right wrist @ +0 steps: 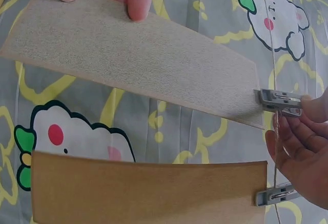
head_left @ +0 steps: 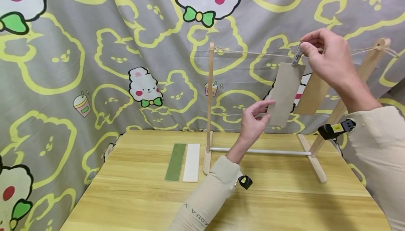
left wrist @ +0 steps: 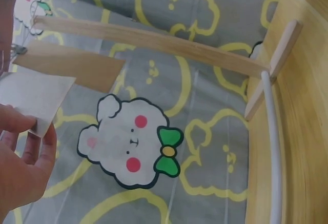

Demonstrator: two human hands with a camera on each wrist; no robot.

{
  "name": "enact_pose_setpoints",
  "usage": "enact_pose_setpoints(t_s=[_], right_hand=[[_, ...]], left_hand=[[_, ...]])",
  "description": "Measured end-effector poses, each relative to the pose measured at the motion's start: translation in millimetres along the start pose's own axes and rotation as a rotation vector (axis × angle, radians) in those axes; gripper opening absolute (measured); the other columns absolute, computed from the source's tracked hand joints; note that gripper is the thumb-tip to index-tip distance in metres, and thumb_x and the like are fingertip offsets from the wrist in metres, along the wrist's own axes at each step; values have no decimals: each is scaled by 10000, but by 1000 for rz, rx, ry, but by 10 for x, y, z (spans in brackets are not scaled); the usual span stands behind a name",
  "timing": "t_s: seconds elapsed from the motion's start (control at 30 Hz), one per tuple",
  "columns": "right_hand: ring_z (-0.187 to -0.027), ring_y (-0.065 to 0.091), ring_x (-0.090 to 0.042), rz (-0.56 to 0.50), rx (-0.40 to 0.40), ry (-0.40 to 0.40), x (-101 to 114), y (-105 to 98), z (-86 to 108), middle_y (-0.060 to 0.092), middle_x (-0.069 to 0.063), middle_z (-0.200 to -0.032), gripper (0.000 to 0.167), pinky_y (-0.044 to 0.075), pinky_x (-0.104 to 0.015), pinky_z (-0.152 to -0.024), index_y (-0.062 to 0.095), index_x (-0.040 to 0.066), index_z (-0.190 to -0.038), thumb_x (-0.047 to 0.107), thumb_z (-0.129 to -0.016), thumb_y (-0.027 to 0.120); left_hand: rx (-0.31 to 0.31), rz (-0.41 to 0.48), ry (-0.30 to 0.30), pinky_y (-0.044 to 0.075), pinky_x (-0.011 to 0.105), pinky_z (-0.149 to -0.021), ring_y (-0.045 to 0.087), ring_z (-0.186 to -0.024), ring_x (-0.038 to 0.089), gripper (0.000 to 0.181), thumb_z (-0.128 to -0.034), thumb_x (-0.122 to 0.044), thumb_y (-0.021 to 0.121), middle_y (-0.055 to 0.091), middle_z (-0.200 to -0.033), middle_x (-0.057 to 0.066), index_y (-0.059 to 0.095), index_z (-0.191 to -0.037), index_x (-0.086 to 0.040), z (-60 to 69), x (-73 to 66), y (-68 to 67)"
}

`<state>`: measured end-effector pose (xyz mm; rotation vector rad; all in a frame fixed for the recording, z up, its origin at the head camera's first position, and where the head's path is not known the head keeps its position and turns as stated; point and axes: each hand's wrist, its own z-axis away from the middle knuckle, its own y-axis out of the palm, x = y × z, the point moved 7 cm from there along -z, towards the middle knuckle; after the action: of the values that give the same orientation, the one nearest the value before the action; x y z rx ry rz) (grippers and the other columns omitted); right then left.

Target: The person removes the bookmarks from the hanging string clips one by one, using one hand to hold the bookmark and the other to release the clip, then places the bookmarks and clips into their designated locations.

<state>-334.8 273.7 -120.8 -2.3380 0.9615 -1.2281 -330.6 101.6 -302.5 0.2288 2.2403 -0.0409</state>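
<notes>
A grey-beige strip point(head_left: 286, 94) hangs slightly tilted from a metal clip point(head_left: 296, 57) at the string. My right hand point(head_left: 330, 57) pinches the upper end of that clip between thumb and fingers. At the strip's lower left edge is my left hand point(head_left: 252, 123); in the left wrist view its thumb and fingers point(left wrist: 25, 155) pinch the strip point(left wrist: 38, 98) near a corner. The right wrist view shows the clip point(right wrist: 281, 102) on the strip's end point(right wrist: 143, 62), beside the string. A brown strip point(right wrist: 148, 190) hangs alongside from a second clip point(right wrist: 275, 196).
The string point(head_left: 253, 52) runs between two wooden posts point(head_left: 210, 97), joined low down by a white rod point(head_left: 262, 151). A green strip point(head_left: 175, 162) and a white strip point(head_left: 191, 162) lie side by side on the wooden table point(head_left: 133, 196), left of the rack. A patterned curtain point(head_left: 110, 62) hangs behind.
</notes>
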Motion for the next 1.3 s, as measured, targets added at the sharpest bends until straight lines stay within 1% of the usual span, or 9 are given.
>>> enact_pose_setpoints(t_s=[0.17, 0.33, 0.43, 0.6, 0.8, 0.9, 1.0, 1.13, 1.3], right_hand=[[-917, 568, -7, -81, -40, -15, -2, 31, -18, 603, 166, -1012, 190, 387, -166, -837, 644, 174, -1207, 244, -1051, 560], [-908, 583, -10, -138, -74, -41, 21, 35, -39, 614, 153, -1002, 171, 411, -146, -832, 653, 170, -1191, 211, -1047, 570], [-905, 586, -14, -155, -88, -60, 42, 17, -47, 609, 169, -984, 185, 427, -130, -825, 660, 157, -1204, 195, -1047, 572], [-881, 608, -2, -176, -109, -85, 71, -16, -49, 627, 171, -969, 197, 448, -114, -814, 679, 133, -1207, 182, -1038, 589], [-886, 614, -4, -210, -140, -78, 70, -51, -59, 632, 155, -982, 181, 447, -131, -826, 684, 136, -1188, 157, -1039, 583], [-884, 617, -3, -222, -157, -82, 79, -80, -63, 631, 150, -986, 168, 451, -133, -829, 692, 137, -1168, 145, -1037, 587], [-905, 618, -4, -233, -172, -83, 92, -104, -55, 623, 140, -1010, 183, 461, -139, -847, 690, 128, -1189, 150, -1041, 585], [-922, 624, -15, -261, -180, -75, 97, -124, -27, 631, 123, -1028, 202, 482, -132, -875, 681, 119, -1216, 146, -1042, 581], [-892, 637, -13, -274, -151, -59, 82, -94, 15, 644, 113, -1006, 194, 490, -102, -846, 681, 122, -1206, 134, -1041, 580]], left_hand=[[-13, 9, -5, 601, 250, -731, 720, -961, 312, 390, -856, 244, 610, 722, -1194, 184, 714, -1185, 61, -4, 14, -44], [-18, 25, -27, 597, 231, -737, 716, -934, 162, 404, -868, 224, 620, 731, -1202, 128, 732, -1192, 9, 15, 40, -104], [-6, 21, -33, 599, 243, -744, 701, -923, 117, 400, -880, 208, 624, 728, -1209, 120, 731, -1202, -5, 31, 55, -121], [-5, 20, -47, 597, 234, -746, 706, -941, 162, 400, -888, 200, 625, 725, -1214, 120, 729, -1211, -13, 54, 95, -146], [-40, 20, -51, 600, 235, -731, 720, -930, 243, 406, -863, 224, 629, 733, -1191, 129, 735, -1188, 4, 64, 125, -189], [-53, 7, -50, 595, 230, -728, 715, -939, 307, 396, -857, 235, 623, 728, -1187, 165, 728, -1180, 32, 70, 96, -215], [-56, -3, -49, 590, 232, -724, 706, -947, 347, 378, -855, 245, 614, 717, -1180, 209, 717, -1172, 66, 76, 49, -242], [-58, -3, -54, 584, 218, -721, 707, -955, 338, 377, -851, 255, 609, 712, -1166, 231, 710, -1168, 78, 92, 18, -286], [-59, -1, -60, 578, 209, -719, 714, -961, 256, 389, -862, 226, 629, 727, -1172, 169, 725, -1181, 25, 121, 55, -346]])
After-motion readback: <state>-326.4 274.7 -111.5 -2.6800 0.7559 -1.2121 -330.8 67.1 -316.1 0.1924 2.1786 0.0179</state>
